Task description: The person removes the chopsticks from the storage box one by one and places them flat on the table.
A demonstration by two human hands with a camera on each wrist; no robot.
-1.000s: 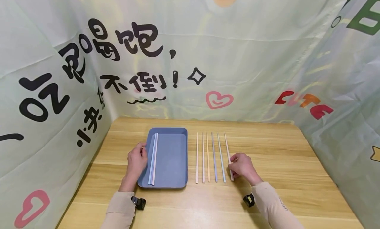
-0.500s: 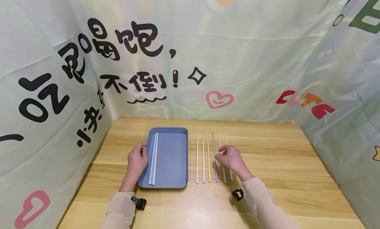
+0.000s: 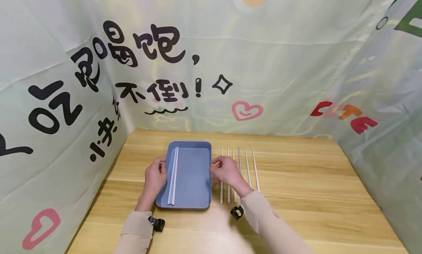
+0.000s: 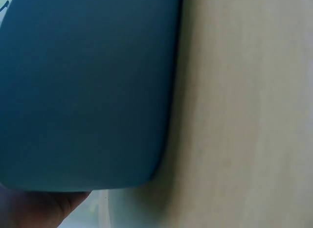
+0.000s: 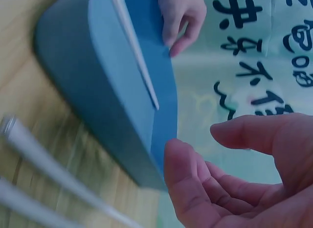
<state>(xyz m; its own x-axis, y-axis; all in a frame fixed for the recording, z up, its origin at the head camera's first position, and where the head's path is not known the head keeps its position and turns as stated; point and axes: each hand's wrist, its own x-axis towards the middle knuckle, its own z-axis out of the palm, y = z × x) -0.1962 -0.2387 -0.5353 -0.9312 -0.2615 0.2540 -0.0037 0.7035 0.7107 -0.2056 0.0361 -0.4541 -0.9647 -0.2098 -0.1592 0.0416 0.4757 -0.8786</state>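
Observation:
A blue-grey tray (image 3: 192, 177) lies on the table with a few pale chopsticks (image 3: 173, 177) along its left side. My left hand (image 3: 155, 177) grips the tray's left rim; in the left wrist view part of that hand (image 4: 41, 208) shows beyond the tray's edge. At the opposite rim is my right hand (image 3: 227, 170), holding nothing, its thumb and forefinger apart in the right wrist view. Beneath and beside it several chopsticks (image 3: 256, 170) stand in a spaced row on the table, in pink, yellow, purple and light blue; the hand and forearm partly cover them.
The wooden table (image 3: 306, 180) extends right of the row and in front of the tray. Printed cloth walls (image 3: 290, 82) with lettering and hearts close off the back and both sides. A small black camera sits on each wrist, at the sleeve cuffs.
My right hand has left the rightmost chopstick, which stays on the table, and moved left over the row to the tray's right rim. My left hand keeps its place at the tray.

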